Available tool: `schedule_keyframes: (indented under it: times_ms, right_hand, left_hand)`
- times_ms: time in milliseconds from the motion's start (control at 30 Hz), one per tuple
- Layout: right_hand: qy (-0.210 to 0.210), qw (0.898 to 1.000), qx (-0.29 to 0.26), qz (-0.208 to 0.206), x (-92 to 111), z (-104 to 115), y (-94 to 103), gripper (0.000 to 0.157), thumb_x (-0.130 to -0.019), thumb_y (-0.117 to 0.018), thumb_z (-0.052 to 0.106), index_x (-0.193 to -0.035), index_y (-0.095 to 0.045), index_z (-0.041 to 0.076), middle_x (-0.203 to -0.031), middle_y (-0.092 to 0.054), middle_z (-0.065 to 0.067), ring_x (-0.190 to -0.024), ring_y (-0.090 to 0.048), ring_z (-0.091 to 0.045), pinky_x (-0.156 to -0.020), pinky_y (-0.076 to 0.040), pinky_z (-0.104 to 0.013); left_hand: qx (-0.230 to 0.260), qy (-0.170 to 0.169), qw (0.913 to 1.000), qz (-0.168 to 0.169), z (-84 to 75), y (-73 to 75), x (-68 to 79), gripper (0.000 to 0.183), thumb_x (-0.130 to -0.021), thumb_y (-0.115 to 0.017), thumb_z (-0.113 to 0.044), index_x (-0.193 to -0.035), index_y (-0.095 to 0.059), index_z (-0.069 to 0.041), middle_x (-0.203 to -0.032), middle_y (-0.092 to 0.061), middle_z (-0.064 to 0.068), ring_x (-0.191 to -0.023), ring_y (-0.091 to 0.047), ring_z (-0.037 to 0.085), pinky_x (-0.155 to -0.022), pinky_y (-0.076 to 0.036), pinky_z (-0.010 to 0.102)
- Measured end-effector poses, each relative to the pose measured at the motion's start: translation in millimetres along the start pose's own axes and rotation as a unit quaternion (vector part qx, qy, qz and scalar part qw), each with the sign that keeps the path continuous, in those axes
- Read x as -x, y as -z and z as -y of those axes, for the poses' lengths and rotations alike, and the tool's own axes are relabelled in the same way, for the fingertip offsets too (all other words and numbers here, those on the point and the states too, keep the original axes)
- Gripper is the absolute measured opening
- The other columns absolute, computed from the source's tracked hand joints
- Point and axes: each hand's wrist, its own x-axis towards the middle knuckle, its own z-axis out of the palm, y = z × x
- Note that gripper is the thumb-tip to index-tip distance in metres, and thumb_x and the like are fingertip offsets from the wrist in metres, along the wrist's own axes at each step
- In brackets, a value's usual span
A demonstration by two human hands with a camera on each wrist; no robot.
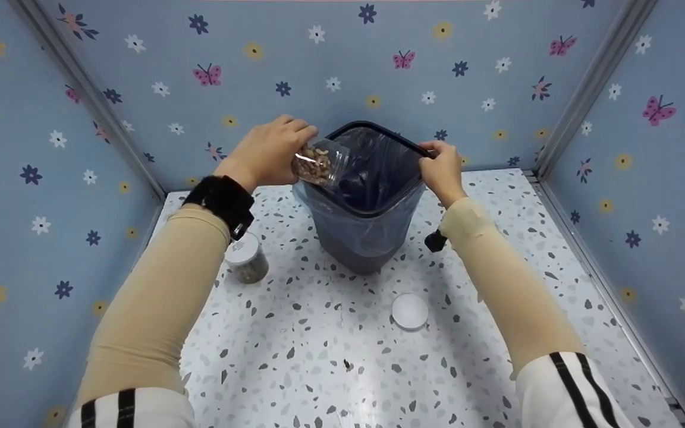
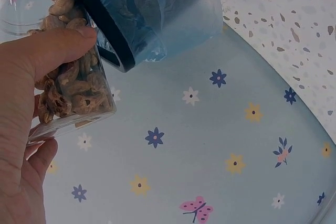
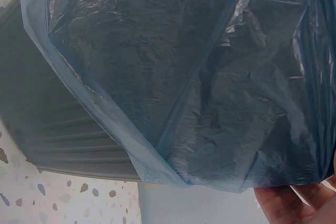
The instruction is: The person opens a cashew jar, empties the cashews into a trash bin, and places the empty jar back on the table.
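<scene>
Watching from here, I'd judge the emptying to be only partly along: the clear plastic jar of brown, curved nuts (image 1: 313, 165) is uncapped and tipped onto its side at the left edge of the tapered grey bin (image 1: 357, 252), its mouth turned inward. A good heap of nuts remains inside the jar, so most of the pouring looks left to do; whether any lie at the bottom of the bin I can't tell, the dark folds hide it. A round white lid (image 1: 410, 311) lies loose on the speckled white tabletop (image 1: 319, 356), in front of the bin to the right, and a second clear jar with a white cap (image 1: 247, 267) stands upright to the left, lid on and, it seems, untouched.

The left hand (image 1: 275, 150) reaches in from the side, back of the hand up, fingers wrapped round the jar's base end, the thumb laid along its wall in the left wrist view. The right hand (image 1: 442, 171) grips the bin's black rim (image 1: 396, 135) at the right corner, where the translucent blue liner (image 1: 372, 232) folds over, apparently steadying it. Both forearms, in tan sleeves (image 1: 146, 303), stretch forward, the bin between them.
</scene>
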Motion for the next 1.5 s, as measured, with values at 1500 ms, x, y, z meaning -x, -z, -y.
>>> schedule_keyframes:
  times_ms: [1500]
  right_hand:
    - [-0.005, 1.0, 0.001, -0.011, -2.0, 0.9, -0.9, 0.042, -0.097, -0.052, 0.0, -0.132, -0.074, 0.004, -0.124, -0.076, -0.018, -0.101, -0.066, -0.023, -0.083, -0.052, -0.029]
  left_hand:
    - [-0.003, -0.011, 0.9998, -0.016, -1.5, 0.3, -1.8, 0.077, -0.081, -0.08, -0.004, -0.153, -0.055, -0.001, -0.153, -0.06, 0.022, -0.143, -0.052, 0.043, -0.119, -0.05, 0.06]
